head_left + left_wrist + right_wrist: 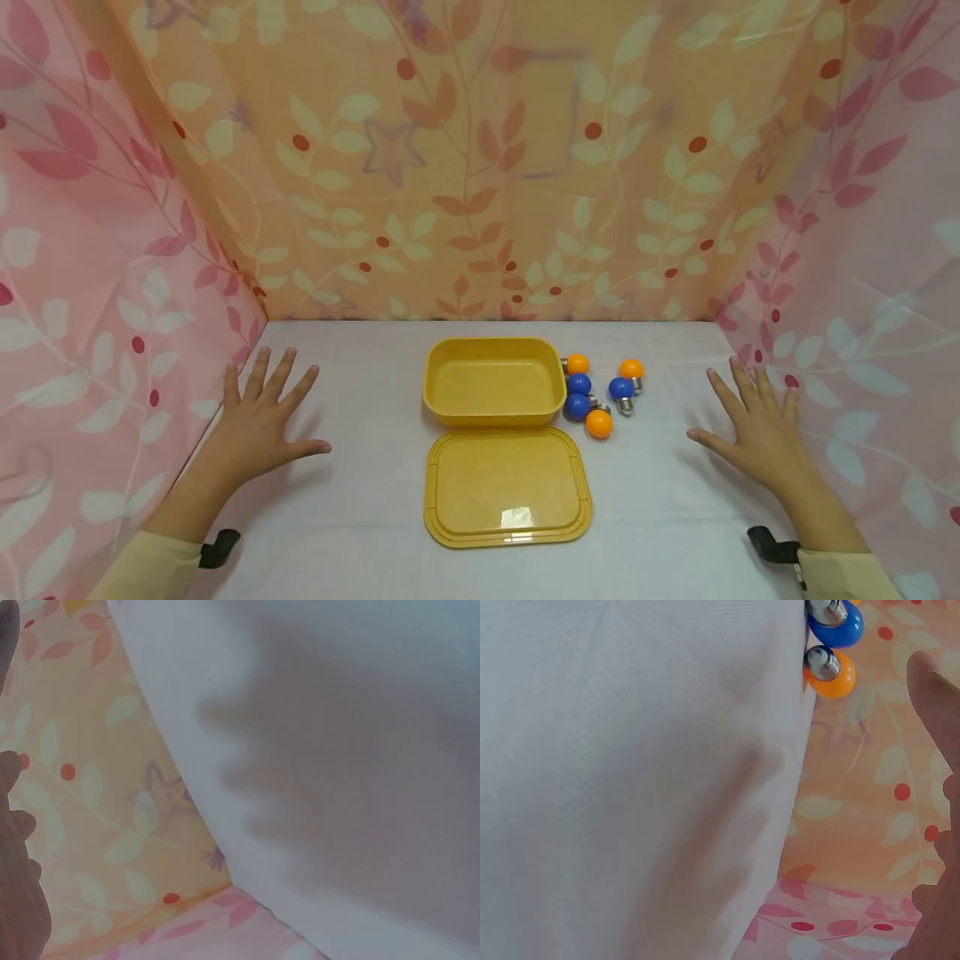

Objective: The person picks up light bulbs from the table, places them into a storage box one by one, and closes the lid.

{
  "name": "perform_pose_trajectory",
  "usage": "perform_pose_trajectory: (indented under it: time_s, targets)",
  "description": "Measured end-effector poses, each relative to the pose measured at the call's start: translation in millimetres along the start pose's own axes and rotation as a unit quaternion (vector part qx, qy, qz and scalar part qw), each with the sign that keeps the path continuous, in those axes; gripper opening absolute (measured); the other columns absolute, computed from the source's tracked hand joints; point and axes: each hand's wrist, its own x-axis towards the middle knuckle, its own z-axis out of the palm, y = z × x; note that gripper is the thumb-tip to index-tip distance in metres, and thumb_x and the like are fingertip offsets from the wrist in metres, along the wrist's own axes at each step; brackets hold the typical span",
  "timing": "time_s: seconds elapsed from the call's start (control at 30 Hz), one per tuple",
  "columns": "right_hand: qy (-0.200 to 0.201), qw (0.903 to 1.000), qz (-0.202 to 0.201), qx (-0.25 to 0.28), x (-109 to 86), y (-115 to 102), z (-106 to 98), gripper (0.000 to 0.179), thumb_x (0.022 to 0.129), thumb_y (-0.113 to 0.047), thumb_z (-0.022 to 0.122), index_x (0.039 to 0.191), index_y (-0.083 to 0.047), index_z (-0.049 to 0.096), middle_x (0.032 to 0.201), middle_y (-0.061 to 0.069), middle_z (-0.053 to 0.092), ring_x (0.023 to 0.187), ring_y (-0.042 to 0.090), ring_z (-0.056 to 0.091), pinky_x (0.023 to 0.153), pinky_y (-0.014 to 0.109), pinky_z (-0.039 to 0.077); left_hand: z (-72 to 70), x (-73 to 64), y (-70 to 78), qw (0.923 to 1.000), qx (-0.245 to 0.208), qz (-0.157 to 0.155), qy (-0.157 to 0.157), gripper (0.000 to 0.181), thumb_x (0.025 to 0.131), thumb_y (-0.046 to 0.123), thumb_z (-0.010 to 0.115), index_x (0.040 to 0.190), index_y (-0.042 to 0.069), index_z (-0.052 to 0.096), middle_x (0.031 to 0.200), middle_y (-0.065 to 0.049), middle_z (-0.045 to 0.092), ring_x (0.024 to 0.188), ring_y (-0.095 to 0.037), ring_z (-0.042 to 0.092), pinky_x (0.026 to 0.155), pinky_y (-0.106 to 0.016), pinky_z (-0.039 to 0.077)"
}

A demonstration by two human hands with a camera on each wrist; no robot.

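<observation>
My left hand (258,425) is held over the left part of the table, its fingers spread and nothing in them. On the other side my right hand (761,433) also has spread fingers and holds nothing. Between them stands a yellow rectangular box (495,417) without its cover, and a matching yellow lid (510,483) lies flat in front of it. Several small light bulbs lie just right of the box, among them a blue bulb (621,388) and an orange bulb (598,424). The right wrist view shows a blue bulb (840,628) and an orange bulb (836,679) beyond the hand's shadow.
A white cloth covers the table (360,517). Behind it hangs an orange leaf-patterned curtain (465,192). Pink patterned curtains close in the left side (97,275) and right side (892,275), near each hand.
</observation>
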Motion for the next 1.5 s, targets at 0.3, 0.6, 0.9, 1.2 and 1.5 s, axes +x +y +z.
perform_pose_trajectory:
  time_s: [0.3,0.6,0.9,1.2,1.5]
  targets:
    - [0.011,0.9997,0.002,0.022,2.9,0,2,0.111,0.081,-0.067,0.073,0.166,-0.023,0.018,0.173,0.009,-0.005,0.156,0.043,-0.013,0.110,0.081,-0.018,4.5,6.1,6.8,0.9997,-0.021,0.002,0.009,0.121,0.070,0.084,0.070,0.165,0.024,0.023,0.172,-0.018,0.009,0.157,-0.041,-0.013,0.117,-0.072,-0.019]
    - [0.009,0.9985,0.010,0.053,9.9,-4,3,0.109,0.083,-0.060,0.075,0.166,-0.020,0.017,0.173,0.013,0.001,0.157,0.043,-0.012,0.112,0.081,-0.013,9.3,15.2,15.7,0.9976,-0.066,-0.014,-0.013,0.123,0.073,0.081,0.071,0.166,0.026,0.014,0.173,-0.016,0.003,0.157,-0.038,-0.019,0.117,-0.072,-0.019]
    - [0.026,0.9935,0.009,0.111,16.0,-6,12,0.103,0.086,-0.050,0.078,0.165,-0.017,0.020,0.172,0.016,0.010,0.157,0.046,0.000,0.115,0.078,-0.012,19.9,24.7,32.8,0.9893,-0.144,-0.014,-0.012,0.122,0.074,0.074,0.076,0.166,0.021,0.016,0.173,-0.015,0.003,0.157,-0.042,-0.010,0.119,-0.076,-0.006]
    - [0.021,0.9851,0.024,0.169,25.2,-13,15,0.101,0.088,-0.037,0.080,0.166,-0.020,0.019,0.171,0.017,0.015,0.155,0.048,0.006,0.116,0.077,-0.011,28.5,36.5,53.1,0.9744,-0.220,-0.030,-0.034,0.125,0.075,0.066,0.080,0.167,0.022,0.008,0.173,-0.011,-0.001,0.158,-0.041,-0.010,0.121,-0.074,-0.002]
    - [0.008,0.9741,0.044,0.222,33.2,-16,17,0.095,0.091,-0.039,0.077,0.166,-0.024,0.020,0.171,0.015,0.017,0.154,0.050,0.012,0.118,0.077,-0.005,29.1,49.2,74.3,0.9468,-0.314,-0.043,-0.054,0.125,0.079,0.052,0.084,0.167,0.019,0.001,0.173,-0.016,0.000,0.158,-0.040,-0.011,0.122,-0.072,-0.004]
